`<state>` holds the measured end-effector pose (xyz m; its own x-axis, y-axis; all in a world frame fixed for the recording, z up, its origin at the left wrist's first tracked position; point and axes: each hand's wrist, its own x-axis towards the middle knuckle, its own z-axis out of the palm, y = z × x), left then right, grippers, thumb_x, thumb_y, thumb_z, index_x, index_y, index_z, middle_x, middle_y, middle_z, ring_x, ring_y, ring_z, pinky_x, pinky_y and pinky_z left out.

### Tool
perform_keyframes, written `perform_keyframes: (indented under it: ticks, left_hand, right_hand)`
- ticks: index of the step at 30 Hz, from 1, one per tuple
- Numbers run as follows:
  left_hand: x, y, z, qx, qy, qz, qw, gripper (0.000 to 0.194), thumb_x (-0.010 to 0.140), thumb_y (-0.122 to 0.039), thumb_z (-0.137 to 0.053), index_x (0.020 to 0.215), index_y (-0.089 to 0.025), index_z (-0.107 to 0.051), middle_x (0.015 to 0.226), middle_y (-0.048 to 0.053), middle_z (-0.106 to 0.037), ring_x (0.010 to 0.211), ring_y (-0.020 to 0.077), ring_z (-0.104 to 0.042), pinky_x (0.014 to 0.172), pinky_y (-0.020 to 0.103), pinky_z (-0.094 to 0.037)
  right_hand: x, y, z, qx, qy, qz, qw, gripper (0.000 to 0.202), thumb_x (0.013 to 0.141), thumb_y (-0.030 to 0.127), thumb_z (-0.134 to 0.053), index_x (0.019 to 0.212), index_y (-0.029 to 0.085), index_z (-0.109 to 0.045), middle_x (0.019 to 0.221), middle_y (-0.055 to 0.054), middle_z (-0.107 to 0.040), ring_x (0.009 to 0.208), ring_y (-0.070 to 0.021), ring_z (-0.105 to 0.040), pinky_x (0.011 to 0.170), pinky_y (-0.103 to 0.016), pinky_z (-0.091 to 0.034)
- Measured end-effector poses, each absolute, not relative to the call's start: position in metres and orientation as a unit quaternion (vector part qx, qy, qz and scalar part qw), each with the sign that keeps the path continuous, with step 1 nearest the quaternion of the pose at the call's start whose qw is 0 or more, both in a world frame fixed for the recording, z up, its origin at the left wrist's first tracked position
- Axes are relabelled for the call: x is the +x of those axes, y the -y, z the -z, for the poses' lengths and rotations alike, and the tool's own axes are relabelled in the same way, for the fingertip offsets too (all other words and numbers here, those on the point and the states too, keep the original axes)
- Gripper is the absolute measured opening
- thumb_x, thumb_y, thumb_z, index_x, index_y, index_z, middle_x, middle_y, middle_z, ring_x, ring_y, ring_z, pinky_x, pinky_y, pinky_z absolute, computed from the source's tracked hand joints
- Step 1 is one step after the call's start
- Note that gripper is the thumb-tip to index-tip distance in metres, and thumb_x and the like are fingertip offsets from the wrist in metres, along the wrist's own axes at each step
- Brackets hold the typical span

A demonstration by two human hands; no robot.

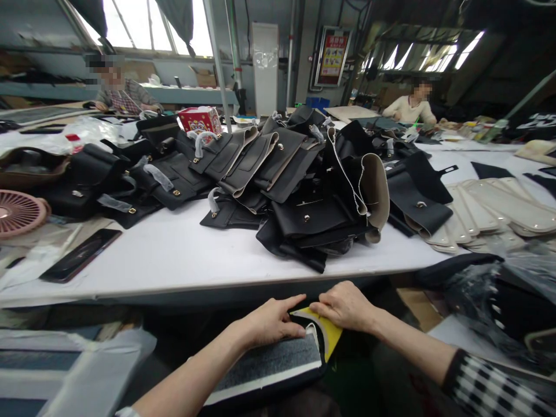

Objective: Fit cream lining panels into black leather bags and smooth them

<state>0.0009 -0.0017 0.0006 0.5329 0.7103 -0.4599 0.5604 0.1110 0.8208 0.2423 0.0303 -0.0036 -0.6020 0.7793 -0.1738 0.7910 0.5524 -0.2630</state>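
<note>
Below the table's front edge, my right hand (345, 304) is closed on a yellow piece (330, 339) with a curved pale edge. The yellow piece lies against the right end of a dark panel (273, 362) that has white borders and a black rim. My left hand (273, 321) rests at the panel's upper right corner, its index finger stretched toward the yellow piece and its thumb apart from it, over the panel's edge. The panel's lower part is hidden by shadow and my left forearm.
Black leather bags (321, 214) are heaped on the white table (174, 255). A phone (80, 255) and a pink fan (21, 213) lie left, pale panels (499, 208) right. Plastic-wrapped material (478, 289) stands near my right arm. Two people (124, 92) (410, 107) sit beyond.
</note>
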Motion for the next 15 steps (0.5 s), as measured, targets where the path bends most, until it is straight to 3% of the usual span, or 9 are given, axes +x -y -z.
perform_keyframes:
  ticks: [5,11,15]
  left_hand:
    - [0.0,0.003,-0.009,0.698,-0.429,-0.091,0.566,0.059,0.078,-0.038,-0.066,0.136,-0.035,-0.052,0.07,-0.006,-0.056,0.061,0.011,-0.044,0.058,0.02,-0.034]
    - [-0.001,0.002,-0.015,0.736,-0.409,-0.081,0.534,0.05,0.083,-0.036,-0.061,0.132,-0.041,-0.055,0.073,-0.008,-0.059,0.064,0.0109,-0.047,0.061,0.019,-0.035]
    - [-0.001,0.004,-0.012,0.751,-0.418,-0.069,0.507,0.039,0.085,-0.039,-0.058,0.124,-0.037,-0.062,0.084,-0.005,-0.069,0.072,0.0147,-0.058,0.066,0.02,-0.039]
  right_hand:
    - [0.228,-0.04,0.001,0.373,-0.921,0.099,0.046,0.064,0.096,0.06,-0.029,0.067,0.018,-0.067,0.067,-0.01,-0.072,0.061,-0.0177,-0.064,0.055,-0.034,-0.011]
    - [0.226,-0.044,0.005,0.34,-0.936,0.065,0.063,0.064,0.097,0.058,-0.027,0.066,0.019,-0.067,0.067,-0.008,-0.072,0.062,-0.0183,-0.067,0.053,-0.034,-0.01]
    - [0.223,-0.04,0.003,0.343,-0.935,0.05,0.072,0.067,0.099,0.054,-0.021,0.067,0.02,-0.069,0.066,-0.009,-0.072,0.062,-0.0205,-0.069,0.053,-0.034,-0.011]
